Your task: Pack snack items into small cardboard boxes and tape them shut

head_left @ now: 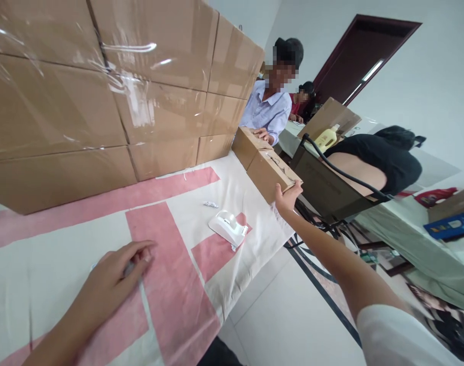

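My right arm stretches out to the table's far right edge, where my right hand [288,197] is closed on the near end of a cardboard box [266,175]. Behind that box stands a second cardboard box [247,145], with a co-worker's hand [261,134] on its top. Low over the cloth at the left, my left hand [117,274] has its fingers curled toward the thumb. A small greyish bit shows between them, too hidden to name. Between my hands, a white tape dispenser [229,229] sits on the cloth, with a small crumpled scrap [210,204] behind it.
A tall stack of plastic-wrapped cartons [159,107] walls off the table's back left. The pink and white tablecloth [186,284] covers the table. A seated person [369,157] in a black chair is close on the right, near another table [400,239]. Tiled floor lies between.
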